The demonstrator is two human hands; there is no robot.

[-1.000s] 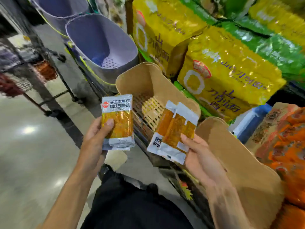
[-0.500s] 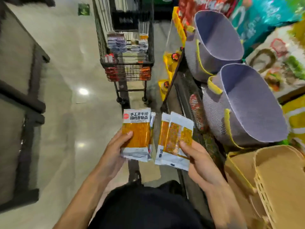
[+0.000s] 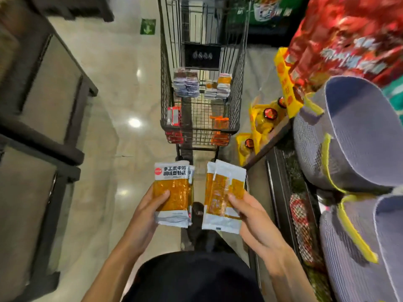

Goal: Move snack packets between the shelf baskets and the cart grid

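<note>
My left hand grips a small stack of orange-and-white snack packets, printed side up. A second small stack of the same packets is held in my right hand, thumb across its front. Both stacks are side by side in front of my body. Straight ahead stands the wire cart, with piles of packets sorted on its grid: grey-white ones at the back left, orange-white ones at the back right, red at the front left, orange at the front right. Two grey felt shelf baskets with yellow handles sit at the right.
A shelf with a wire rack runs down the right side, with red snack bags above and yellow packs by the cart. Dark display units line the left. Shiny floor lies between them.
My view has swung left, away from the tan baskets and yellow bags, until the cart is straight ahead and closer. Both hands keep their packets, now held nearer together.
</note>
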